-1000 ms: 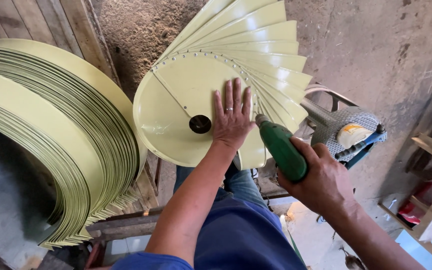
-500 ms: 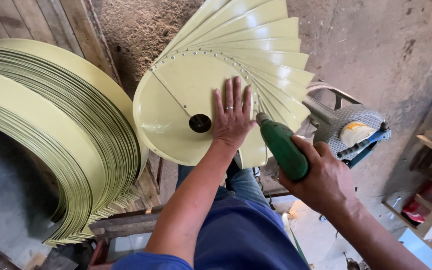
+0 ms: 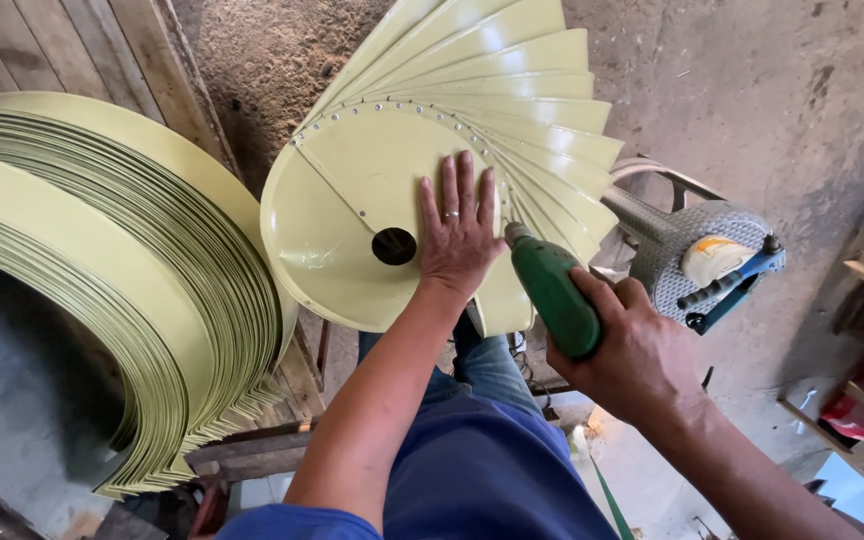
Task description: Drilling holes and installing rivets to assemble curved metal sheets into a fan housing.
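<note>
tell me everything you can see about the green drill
The green drill is a handheld power tool with a dark green, smooth body that looks like plastic and a small grey metal nose. The right hand grips it around the rear. It is tilted, its tip pointing up and left at the edge of the pale yellow-green disc, just beside the left hand pressed flat on that disc. Whether the bit touches the metal cannot be told.

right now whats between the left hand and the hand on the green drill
In the head view, only the drill's nose and a strip of pale yellow blades lie between the left hand, flat on the round disc, and the right hand.
</note>
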